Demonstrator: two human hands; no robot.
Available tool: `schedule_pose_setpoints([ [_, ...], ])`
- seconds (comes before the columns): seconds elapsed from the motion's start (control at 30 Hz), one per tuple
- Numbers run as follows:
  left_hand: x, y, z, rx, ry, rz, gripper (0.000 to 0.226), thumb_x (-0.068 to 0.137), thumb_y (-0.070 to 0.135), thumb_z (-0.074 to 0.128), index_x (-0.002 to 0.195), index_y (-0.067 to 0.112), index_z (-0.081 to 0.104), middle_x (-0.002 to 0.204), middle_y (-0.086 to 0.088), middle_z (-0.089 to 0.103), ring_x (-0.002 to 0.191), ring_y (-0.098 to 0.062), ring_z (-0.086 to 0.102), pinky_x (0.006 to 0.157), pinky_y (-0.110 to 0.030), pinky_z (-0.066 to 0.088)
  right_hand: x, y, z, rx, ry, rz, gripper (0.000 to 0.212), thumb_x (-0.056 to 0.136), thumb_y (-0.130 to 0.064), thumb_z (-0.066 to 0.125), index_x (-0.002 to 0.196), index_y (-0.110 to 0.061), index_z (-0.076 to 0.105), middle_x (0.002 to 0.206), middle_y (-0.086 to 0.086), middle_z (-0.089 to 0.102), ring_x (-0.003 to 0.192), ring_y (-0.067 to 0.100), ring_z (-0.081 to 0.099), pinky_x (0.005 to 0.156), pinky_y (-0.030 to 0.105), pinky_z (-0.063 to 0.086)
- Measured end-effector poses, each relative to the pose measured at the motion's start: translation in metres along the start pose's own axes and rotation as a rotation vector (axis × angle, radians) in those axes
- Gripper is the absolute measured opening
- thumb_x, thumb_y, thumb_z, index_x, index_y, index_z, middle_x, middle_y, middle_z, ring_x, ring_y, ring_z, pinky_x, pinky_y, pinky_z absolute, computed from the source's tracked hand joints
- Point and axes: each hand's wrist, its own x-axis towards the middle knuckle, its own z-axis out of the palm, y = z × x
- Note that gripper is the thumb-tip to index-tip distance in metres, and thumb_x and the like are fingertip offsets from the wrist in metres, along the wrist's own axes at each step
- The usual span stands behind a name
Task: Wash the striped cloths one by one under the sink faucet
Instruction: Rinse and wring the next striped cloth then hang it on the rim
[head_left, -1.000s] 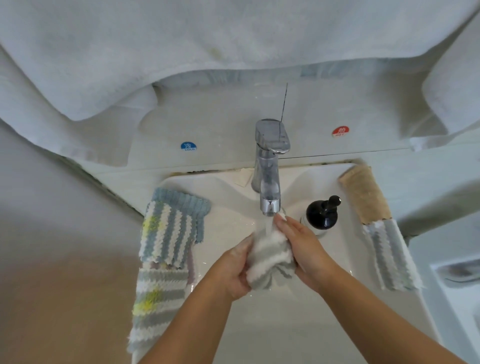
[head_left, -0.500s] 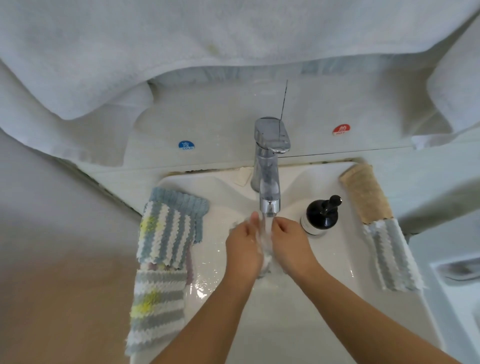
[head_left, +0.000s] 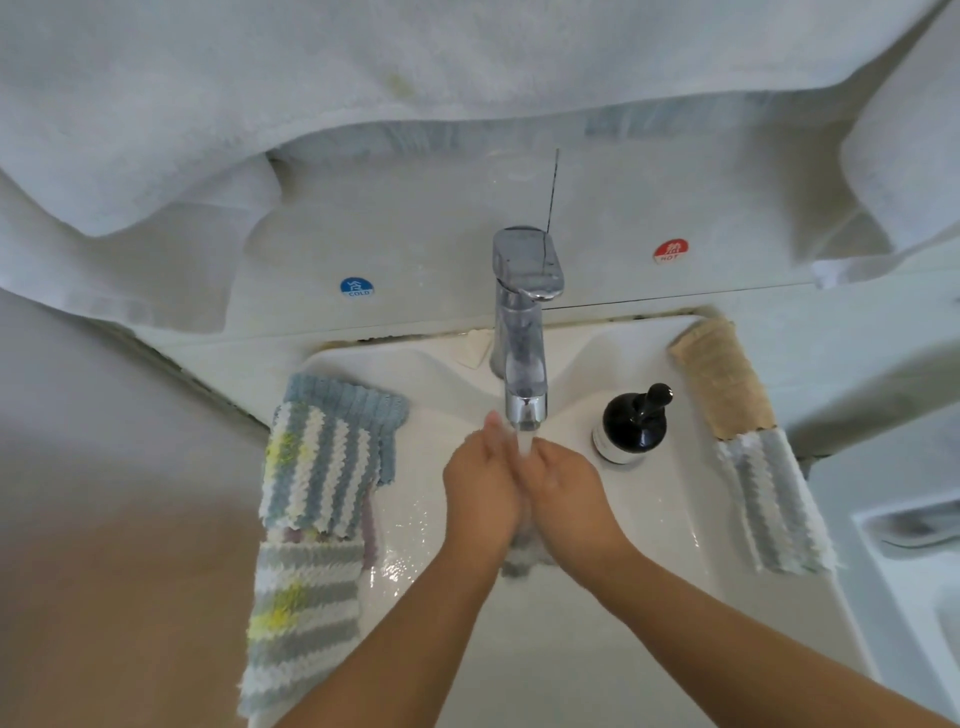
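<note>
Water runs from the chrome faucet (head_left: 524, 364) onto my two hands over the white sink (head_left: 649, 519). My left hand (head_left: 480, 493) and my right hand (head_left: 566, 499) are pressed together around a grey-and-white striped cloth (head_left: 522, 558). Most of that cloth is hidden between my palms; a wet end hangs out below them. Several striped cloths (head_left: 322, 467) lie stacked on the sink's left rim, with another striped cloth (head_left: 298, 623) nearer me. On the right rim lies a grey striped cloth (head_left: 774, 504).
A black pump bottle (head_left: 631, 423) stands just right of the faucet. A tan cloth (head_left: 722, 379) lies on the back right rim. White towels (head_left: 363, 104) hang above the sink. Blue cold (head_left: 356, 287) and red hot (head_left: 670, 250) stickers mark the wall.
My hands have closed together and moved up under the spout, squeezing the cloth. A second ago the cloth bulged out between them; now it is almost covered.
</note>
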Motion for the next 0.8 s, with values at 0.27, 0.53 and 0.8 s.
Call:
schedule_pose_setpoints([
  [0.27, 0.004, 0.003, -0.003, 0.011, -0.002, -0.041, 0.041, 0.105, 0.027, 0.033, 0.07, 0.014, 0.05, 0.067, 0.0, 0.054, 0.065, -0.019, 0.055, 0.06, -0.025, 0.04, -0.003, -0.002, 0.0, 0.002, -0.049, 0.049, 0.041, 0.098, -0.032, 0.051, 0.062, -0.014, 0.045, 0.051, -0.009, 0.049, 0.052, 0.005, 0.051, 0.052, 0.017, 0.04],
  [0.53, 0.004, 0.005, 0.0, 0.057, -0.012, -0.012, 0.043, 0.105, 0.028, 0.034, 0.066, 0.017, 0.046, 0.063, 0.0, 0.053, 0.05, -0.004, 0.05, 0.042, -0.013, 0.035, 0.003, 0.0, -0.003, 0.023, -0.001, 0.025, 0.043, 0.101, -0.029, 0.046, 0.06, -0.016, 0.045, 0.05, -0.005, 0.049, 0.05, 0.009, 0.049, 0.047, 0.018, 0.038],
  [0.8, 0.001, 0.0, 0.004, 0.048, -0.044, 0.023, 0.043, 0.105, 0.028, 0.035, 0.068, 0.015, 0.051, 0.06, 0.002, 0.053, 0.054, -0.006, 0.05, 0.046, -0.013, 0.034, 0.001, -0.005, -0.002, 0.095, 0.054, -0.028, 0.044, 0.1, -0.026, 0.046, 0.057, -0.02, 0.043, 0.05, -0.009, 0.044, 0.049, 0.006, 0.04, 0.052, 0.025, 0.036],
])
